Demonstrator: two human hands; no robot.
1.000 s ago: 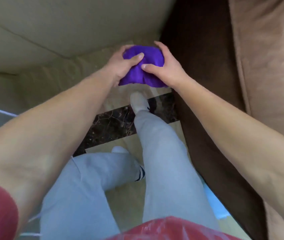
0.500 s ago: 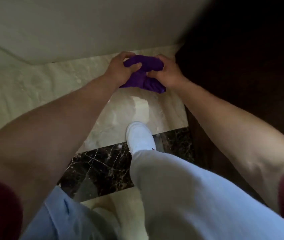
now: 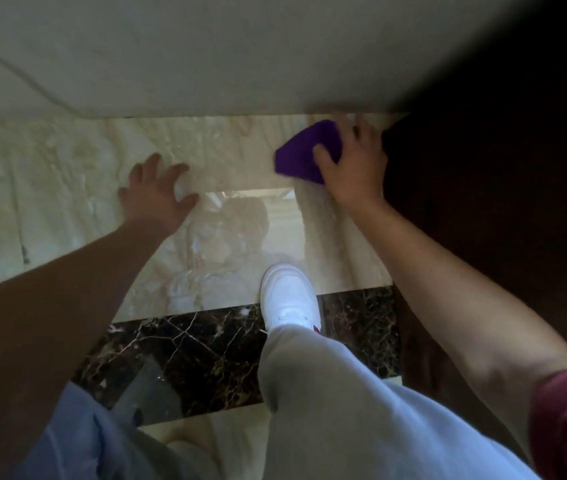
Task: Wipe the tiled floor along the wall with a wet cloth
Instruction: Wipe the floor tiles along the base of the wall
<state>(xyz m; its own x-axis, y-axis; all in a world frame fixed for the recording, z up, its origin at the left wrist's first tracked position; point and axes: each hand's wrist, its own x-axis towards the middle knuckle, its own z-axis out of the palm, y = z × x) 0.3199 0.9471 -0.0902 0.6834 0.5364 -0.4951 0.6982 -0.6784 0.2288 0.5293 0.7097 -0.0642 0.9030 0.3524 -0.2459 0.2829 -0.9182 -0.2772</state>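
A purple cloth (image 3: 304, 150) lies flat on the glossy beige marble tile floor (image 3: 77, 188), close to the foot of the pale wall (image 3: 205, 64). My right hand (image 3: 353, 164) presses down on it with fingers spread over its right part. My left hand (image 3: 155, 195) rests flat on the tile to the left, fingers apart, holding nothing. The cloth's right side is hidden under my right hand.
Dark brown furniture (image 3: 500, 202) stands right beside the cloth and blocks the right side. A black veined tile strip (image 3: 188, 351) crosses the floor. My white shoe (image 3: 289, 296) stands on the beige tile and the strip; my trouser legs fill the bottom.
Both hands held the bunched cloth in the air; now it is down on the tile under my right hand. My left hand let go and landed on the floor to the left.
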